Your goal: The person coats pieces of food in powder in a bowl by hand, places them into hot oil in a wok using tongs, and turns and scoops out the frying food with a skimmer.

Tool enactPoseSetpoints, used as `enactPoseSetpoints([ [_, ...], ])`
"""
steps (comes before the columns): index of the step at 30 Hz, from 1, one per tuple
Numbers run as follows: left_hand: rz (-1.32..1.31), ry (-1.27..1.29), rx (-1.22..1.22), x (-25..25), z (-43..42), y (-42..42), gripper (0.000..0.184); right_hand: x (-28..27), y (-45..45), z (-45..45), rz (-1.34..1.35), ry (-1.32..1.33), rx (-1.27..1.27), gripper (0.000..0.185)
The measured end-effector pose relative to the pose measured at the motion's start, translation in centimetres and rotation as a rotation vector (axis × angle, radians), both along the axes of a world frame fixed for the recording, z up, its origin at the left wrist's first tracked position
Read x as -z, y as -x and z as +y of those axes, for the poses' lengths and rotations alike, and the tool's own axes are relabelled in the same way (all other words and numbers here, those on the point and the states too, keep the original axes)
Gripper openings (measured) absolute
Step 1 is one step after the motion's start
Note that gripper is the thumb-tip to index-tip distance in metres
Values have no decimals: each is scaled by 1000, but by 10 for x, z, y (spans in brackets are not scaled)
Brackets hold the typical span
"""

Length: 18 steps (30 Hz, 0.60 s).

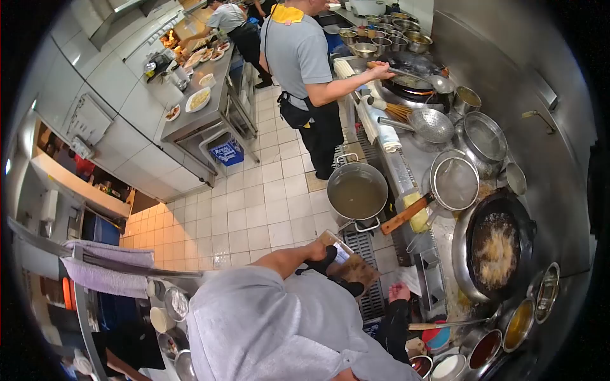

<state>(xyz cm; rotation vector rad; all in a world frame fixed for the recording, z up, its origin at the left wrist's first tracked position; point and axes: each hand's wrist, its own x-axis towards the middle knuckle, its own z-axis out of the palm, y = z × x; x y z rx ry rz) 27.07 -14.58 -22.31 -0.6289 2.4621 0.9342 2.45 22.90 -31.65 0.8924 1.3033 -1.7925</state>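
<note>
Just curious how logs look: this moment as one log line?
left hand: grip unclear; right hand: beside counter; wok: golden food inside

This is a kitchen of restaurant kind — a professional one, I believe. At three o'clock stands a wok (530, 222) with food frying in bubbling oil. At one o'clock is a second wok (413, 63), near many metal pots (397, 42). At eleven o'clock, a steel table (190, 124) carries plated dishes (198, 100) — the floor (238, 213) is tiled.
</note>
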Motion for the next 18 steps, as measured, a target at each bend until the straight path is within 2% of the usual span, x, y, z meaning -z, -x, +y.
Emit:
enactPoseSetpoints([
  [1, 9, 58, 87, 10, 3, 2, 30, -4, -6, -4, -28, 35, -89, 10],
  [3, 32, 170, 263, 39, 10, 9, 31, -20, -29, -4, 20, -27, -80, 10],
  [5, 30, 34, 288, 24, 22, 23, 31, -43, -48, -1, 72, -92, -65, 11],
  [8, 168, -58, 333, 2, 54, 49, 33, -7, -43, 46, 370, -246, -187, 17],
  [9, 253, -84, 475, 21, 61, 62, 34, 12, -37, 65, 494, -312, -233, 19],
  [10, 341, -109, 618, 53, 69, 78, 36, 53, -26, 87, 481, -214, -202, 21],
  [12, 213, -247, 604, 101, 108, 107, 40, -40, -46, 35, 300, 164, 49, 22],
  [13, 454, -194, 441, 94, 129, 103, 40, -101, -58, 2, 189, 327, 174, 23],
  [15, 604, -360, 340, 52, 158, 105, 38, -126, -69, -24, 178, 439, 164, 27],
  [17, 419, -776, 474, 1, 159, 117, 34, -125, -84, -42, 227, 319, 150, 29],
  [18, 244, -774, 466, -11, 155, 114, 32, -112, -90, -46, 232, 301, 149, 30],
])
